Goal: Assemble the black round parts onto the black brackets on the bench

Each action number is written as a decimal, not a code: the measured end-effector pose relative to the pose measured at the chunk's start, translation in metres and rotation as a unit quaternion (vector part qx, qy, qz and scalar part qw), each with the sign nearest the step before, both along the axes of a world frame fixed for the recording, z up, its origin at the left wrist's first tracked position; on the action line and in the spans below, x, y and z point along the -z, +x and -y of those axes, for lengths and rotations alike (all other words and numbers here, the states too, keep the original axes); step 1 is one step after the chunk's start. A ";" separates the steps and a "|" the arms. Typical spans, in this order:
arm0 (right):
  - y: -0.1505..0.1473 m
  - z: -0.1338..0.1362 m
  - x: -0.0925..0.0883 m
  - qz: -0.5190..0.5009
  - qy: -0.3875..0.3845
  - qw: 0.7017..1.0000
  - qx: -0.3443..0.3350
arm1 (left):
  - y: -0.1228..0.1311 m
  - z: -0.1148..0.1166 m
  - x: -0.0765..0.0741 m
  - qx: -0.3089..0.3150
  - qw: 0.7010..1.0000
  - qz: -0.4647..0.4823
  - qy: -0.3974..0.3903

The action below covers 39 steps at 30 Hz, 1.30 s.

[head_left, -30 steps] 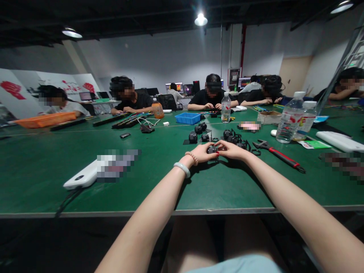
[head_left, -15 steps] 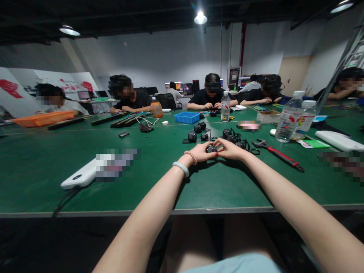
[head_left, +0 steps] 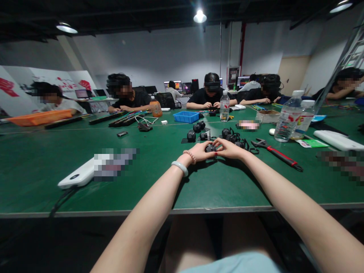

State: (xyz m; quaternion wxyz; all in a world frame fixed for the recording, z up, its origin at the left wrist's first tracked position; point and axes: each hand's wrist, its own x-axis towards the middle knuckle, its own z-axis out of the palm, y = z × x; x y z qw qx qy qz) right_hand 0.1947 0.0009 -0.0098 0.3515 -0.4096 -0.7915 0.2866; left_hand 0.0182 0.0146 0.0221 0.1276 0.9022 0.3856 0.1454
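Between my two hands is a small black part point(head_left: 211, 148), low over the green table point(head_left: 159, 163). My left hand point(head_left: 199, 151), with a beaded bracelet and a pale bangle at the wrist, grips it from the left. Fingers of my right hand point(head_left: 229, 148) close on it from the right, and the fingertips of both hands nearly meet. Just beyond my left hand lie similar black parts point(head_left: 191, 136). More black parts point(head_left: 226, 133) are grouped beyond and beside my right hand.
An adjustable wrench point(head_left: 278, 154) with a red and black handle lies to the right, near water bottles point(head_left: 287, 117). Farther back is a blue tray point(head_left: 186, 116). A white device point(head_left: 81, 174) with a cable is at left. Several people sit across the table.
Both hands hold nearly the same pose on the black part. The whole view has shifted very slightly.
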 end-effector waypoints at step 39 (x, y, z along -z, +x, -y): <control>0.002 -0.004 0.004 0.049 0.002 0.999 0.002 | -0.001 -0.003 0.004 0.003 1.000 -0.003 0.008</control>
